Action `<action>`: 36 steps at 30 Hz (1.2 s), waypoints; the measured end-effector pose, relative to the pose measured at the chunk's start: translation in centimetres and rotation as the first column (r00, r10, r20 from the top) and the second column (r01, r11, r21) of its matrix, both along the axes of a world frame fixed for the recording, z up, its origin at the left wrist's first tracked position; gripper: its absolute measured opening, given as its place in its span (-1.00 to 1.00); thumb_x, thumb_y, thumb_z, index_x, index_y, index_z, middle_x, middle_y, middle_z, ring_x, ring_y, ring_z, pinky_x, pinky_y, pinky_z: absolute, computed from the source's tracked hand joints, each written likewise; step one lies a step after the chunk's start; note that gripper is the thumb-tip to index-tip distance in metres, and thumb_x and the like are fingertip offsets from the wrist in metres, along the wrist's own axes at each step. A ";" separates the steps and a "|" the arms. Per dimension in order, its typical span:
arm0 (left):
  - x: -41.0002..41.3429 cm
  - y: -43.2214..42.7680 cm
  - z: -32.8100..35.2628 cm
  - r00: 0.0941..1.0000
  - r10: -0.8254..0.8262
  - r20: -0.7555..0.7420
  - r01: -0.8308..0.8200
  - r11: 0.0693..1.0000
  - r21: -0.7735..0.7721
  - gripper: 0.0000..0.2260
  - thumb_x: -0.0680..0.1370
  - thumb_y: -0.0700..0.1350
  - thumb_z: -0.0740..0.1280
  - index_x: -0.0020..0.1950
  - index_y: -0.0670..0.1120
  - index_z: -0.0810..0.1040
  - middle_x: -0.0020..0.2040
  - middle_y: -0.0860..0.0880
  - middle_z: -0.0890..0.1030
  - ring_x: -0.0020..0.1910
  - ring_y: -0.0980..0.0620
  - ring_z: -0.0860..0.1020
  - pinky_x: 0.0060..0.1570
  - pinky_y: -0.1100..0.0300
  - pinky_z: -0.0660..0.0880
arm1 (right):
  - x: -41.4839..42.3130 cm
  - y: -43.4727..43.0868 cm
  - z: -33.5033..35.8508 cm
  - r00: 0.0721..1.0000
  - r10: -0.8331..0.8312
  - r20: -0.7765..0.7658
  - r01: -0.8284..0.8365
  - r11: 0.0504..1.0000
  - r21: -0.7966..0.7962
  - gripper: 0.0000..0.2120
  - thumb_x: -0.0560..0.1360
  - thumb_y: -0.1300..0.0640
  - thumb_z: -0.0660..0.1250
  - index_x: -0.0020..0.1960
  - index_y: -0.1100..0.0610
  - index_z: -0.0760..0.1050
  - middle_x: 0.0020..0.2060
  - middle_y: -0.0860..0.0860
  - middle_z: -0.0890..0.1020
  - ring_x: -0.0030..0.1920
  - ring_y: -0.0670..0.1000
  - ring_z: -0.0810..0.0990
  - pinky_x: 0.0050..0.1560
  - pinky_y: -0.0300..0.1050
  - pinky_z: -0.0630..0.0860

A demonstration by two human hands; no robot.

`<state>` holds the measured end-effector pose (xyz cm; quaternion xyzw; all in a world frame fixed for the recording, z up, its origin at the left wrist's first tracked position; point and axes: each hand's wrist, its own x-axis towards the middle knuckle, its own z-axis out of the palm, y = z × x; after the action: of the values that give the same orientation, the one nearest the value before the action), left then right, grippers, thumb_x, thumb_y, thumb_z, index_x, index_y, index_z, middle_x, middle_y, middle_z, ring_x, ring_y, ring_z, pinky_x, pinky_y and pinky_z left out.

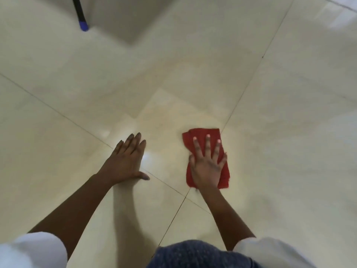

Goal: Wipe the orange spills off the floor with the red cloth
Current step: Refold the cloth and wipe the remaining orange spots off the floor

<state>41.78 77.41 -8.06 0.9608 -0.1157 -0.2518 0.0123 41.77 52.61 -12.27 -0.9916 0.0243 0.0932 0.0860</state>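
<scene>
Left hand (125,163): flat on the floor (289,113), fingers (135,144) extended and close together, holding nothing; it props the body.
Red cloth (201,136): folded, lying on the tile beside a grout line, under the right hand.
Right hand (207,167): palm pressing down, fingers (207,146) spread over the cloth.
Orange spills: none clearly visible; a faint yellowish tinge near the cloth, uncertain.
Technique: judged best to keep even palm pressure and overlap strokes.
Containers: none in view.
</scene>
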 end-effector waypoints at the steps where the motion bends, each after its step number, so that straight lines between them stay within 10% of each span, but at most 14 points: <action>1: -0.3 0.8 0.1 1.000 0.031 -0.005 -0.031 1.000 0.002 0.17 0.14 0.60 0.02 0.54 -0.08 -0.15 0.54 -0.08 -0.27 0.50 -0.01 -0.30 0.45 0.00 -0.21 | -1.9 1.6 0.2 0.999 0.031 0.034 -0.031 0.999 -0.006 -0.48 0.53 -0.13 0.01 0.48 -0.15 0.08 0.51 0.05 0.12 0.49 0.23 0.02 0.35 0.39 0.02; 4: -1.7 3.8 0.1 0.991 0.128 -0.039 -0.129 0.991 -0.032 0.25 0.01 0.67 -0.21 0.54 -0.06 -0.19 0.52 -0.03 -0.31 0.46 0.06 -0.36 0.44 0.03 -0.24 | -7.8 7.3 1.0 0.906 0.422 0.013 -0.423 0.906 0.012 -0.49 0.48 -0.16 0.02 0.42 -0.13 0.26 0.44 0.07 0.31 0.44 0.24 0.19 0.29 0.40 0.15; 7: -3.1 6.1 0.2 0.981 0.189 -0.048 -0.191 0.981 -0.023 0.13 0.22 0.58 0.10 0.54 -0.08 -0.21 0.53 -0.03 -0.31 0.48 0.02 -0.34 0.46 0.01 -0.24 | -2.9 7.8 0.6 0.770 0.637 0.037 -0.637 0.771 -0.031 -0.51 0.49 -0.16 0.01 0.42 -0.18 0.23 0.45 0.03 0.29 0.46 0.20 0.17 0.34 0.37 0.10; 13: -3.4 6.8 1.1 0.969 0.243 -0.051 -0.244 0.970 -0.001 0.09 0.30 0.40 0.30 0.53 -0.13 -0.20 0.54 -0.07 -0.27 0.51 -0.04 -0.29 0.48 -0.02 -0.20 | 7.9 7.1 1.1 0.979 0.197 -0.047 -0.196 0.980 0.008 -0.49 0.58 -0.14 -0.05 0.49 -0.20 -0.10 0.53 0.00 -0.11 0.50 0.16 -0.22 0.39 0.33 -0.18; 19: -4.4 8.7 0.1 0.928 0.369 -0.042 -0.370 0.929 -0.014 0.11 0.30 0.39 0.33 0.53 -0.17 -0.20 0.54 -0.10 -0.26 0.51 -0.06 -0.27 0.48 -0.04 -0.18 | 0.2 12.9 0.5 0.674 0.739 0.010 -0.739 0.674 0.014 -0.51 0.49 -0.14 0.00 0.42 -0.18 0.22 0.45 0.03 0.28 0.45 0.22 0.20 0.32 0.37 0.15; 26: -6.0 11.5 -0.3 0.866 0.500 -0.030 -0.500 0.866 0.008 0.16 0.21 0.52 0.14 0.52 -0.19 -0.19 0.54 -0.12 -0.25 0.52 -0.08 -0.24 0.46 -0.06 -0.15 | 10.0 16.2 1.1 0.919 0.394 -0.020 -0.395 0.919 -0.002 -0.50 0.58 -0.13 -0.03 0.49 -0.21 -0.07 0.53 -0.01 -0.08 0.50 0.16 -0.19 0.39 0.31 -0.15; 36: -9.0 14.7 -1.7 0.836 0.548 -0.001 -0.544 0.830 -0.125 0.32 0.01 0.67 -0.28 0.53 -0.21 -0.10 0.54 -0.14 -0.17 0.51 -0.03 -0.21 0.46 0.02 -0.13 | 2.7 19.2 0.7 0.509 0.860 0.036 -0.860 0.509 -0.008 -0.52 0.43 -0.15 0.07 0.35 -0.23 0.32 0.40 -0.03 0.39 0.39 0.16 0.34 0.25 0.33 0.28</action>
<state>32.83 92.07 -9.79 0.9554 0.1483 -0.2137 0.1396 44.50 71.83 -11.56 -0.8745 -0.4720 0.1061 0.0344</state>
